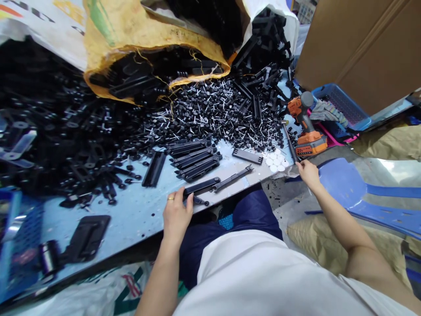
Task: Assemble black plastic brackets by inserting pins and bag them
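Black plastic arm (pixel 202 186), one: along the surface's (pixel 131 221) front edge, left end pinched by your left hand (pixel 176 216). Likely light, stiff, slightly slippery; best held by its long sides. Slim dark rod (pixel 290 144), one: near the surface's right front corner, near end pinched by your right hand (pixel 309 174). Hands well apart.

1. Here's your head camera, looking forward and down over your white shirt (pixel 243 272) onto the desk (pixel 131 206).
2. It's near: left hand (pixel 176 217) and right hand (pixel 309 174) mid-height, yellow sack (pixel 131 28) up top.
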`<state>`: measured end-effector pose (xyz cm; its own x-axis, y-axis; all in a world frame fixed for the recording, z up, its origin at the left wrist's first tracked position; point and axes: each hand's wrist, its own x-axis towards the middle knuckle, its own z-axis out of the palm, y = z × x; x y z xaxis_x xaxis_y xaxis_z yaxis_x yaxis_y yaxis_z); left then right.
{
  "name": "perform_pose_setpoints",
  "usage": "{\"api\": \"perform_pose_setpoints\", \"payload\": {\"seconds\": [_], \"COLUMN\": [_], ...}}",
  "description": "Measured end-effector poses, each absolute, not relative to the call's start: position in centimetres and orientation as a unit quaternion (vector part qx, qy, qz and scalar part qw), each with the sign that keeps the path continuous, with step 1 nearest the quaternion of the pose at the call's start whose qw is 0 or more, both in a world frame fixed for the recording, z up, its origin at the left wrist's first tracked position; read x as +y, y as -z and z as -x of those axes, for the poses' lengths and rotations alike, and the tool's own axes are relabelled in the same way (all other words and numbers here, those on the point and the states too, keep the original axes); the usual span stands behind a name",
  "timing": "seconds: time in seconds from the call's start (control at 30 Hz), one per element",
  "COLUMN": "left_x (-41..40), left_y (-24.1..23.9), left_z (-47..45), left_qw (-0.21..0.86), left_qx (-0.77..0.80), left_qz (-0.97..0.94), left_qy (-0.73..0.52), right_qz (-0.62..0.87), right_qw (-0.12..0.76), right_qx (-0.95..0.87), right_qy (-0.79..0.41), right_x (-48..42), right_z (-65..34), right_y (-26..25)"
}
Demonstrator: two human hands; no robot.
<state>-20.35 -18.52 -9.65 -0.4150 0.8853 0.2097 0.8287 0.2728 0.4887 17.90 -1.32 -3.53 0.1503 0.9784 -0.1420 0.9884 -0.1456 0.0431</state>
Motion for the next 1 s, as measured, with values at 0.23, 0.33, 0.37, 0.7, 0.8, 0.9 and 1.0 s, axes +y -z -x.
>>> {"api": "perform_pose_setpoints", "payload": {"seconds": [0.23, 0.33, 0.37, 0.7, 0.8, 0.9, 1.0], "left_x": [-18.6, -18.6, -18.6, -18.5, -18.7, -18.8, -18.7], "left_y": [9.4, 9.4, 9.4, 9.6, 9.6, 9.6, 9.6], "left_z": [20.2, 20.3, 20.3, 20.7, 20.8, 20.7, 20.5], "left_qw": [0.054, 0.060, 0.062, 0.054, 0.053, 0.046, 0.056], "left_qx": [0.802, 0.802, 0.801, 0.796, 0.790, 0.787, 0.787], "left_qz": [-0.539, -0.535, -0.534, -0.529, -0.527, -0.522, -0.519], "left_qy": [-0.252, -0.259, -0.262, -0.287, -0.308, -0.325, -0.328], "right_qz": [-0.657, -0.647, -0.635, -0.614, -0.689, -0.784, -0.817], "right_qw": [-0.071, -0.065, -0.056, -0.111, -0.306, -0.401, -0.394], "right_qx": [0.745, 0.759, 0.770, 0.780, 0.657, 0.471, 0.405], "right_qy": [0.088, 0.029, 0.019, 0.038, 0.005, 0.055, 0.120], "right_x": [-0.8, -0.3, -0.1, 0.7, -1.4, -2.5, -1.9], "right_z": [-19.3, -19.1, -18.8, -17.3, -19.7, -22.0, -22.6], "right_y": [5.3, 5.7, 5.8, 6.9, 8.5, 10.7, 12.4]}}
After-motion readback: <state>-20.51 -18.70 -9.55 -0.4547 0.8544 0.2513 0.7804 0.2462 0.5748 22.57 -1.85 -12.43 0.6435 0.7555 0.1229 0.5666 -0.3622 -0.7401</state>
